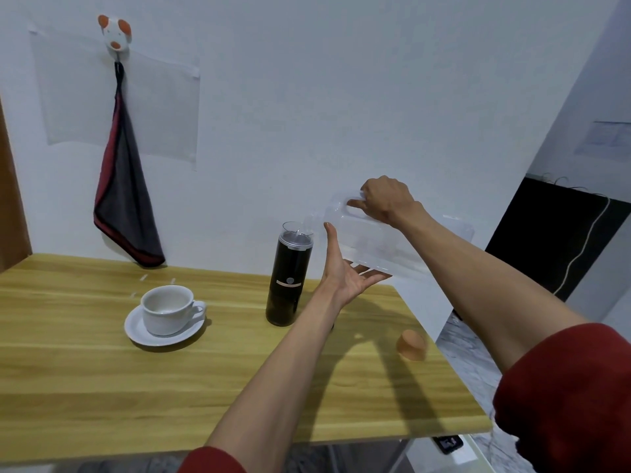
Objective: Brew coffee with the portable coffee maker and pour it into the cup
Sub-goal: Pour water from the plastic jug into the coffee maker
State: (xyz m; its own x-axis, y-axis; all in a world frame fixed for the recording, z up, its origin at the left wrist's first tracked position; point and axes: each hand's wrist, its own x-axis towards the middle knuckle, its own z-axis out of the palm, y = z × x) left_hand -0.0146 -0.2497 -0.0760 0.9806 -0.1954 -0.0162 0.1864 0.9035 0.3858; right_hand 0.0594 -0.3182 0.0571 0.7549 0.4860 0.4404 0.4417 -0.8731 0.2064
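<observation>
Head view: the right hand [386,199] clamps the handle of the clear plastic jug [392,240] while the left hand [345,273], fingers straight, props its underside, steadying the spout over the black cylindrical coffee maker [288,278], white ceramic cup [167,308] to its left.

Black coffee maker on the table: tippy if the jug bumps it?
Likely tippy: the coffee maker is tall and narrow, standing free on the table, nothing steadying it. Its glossy wall probably slips in a loose grip. Water entering at the top from the jug may make it top-heavy.
</observation>
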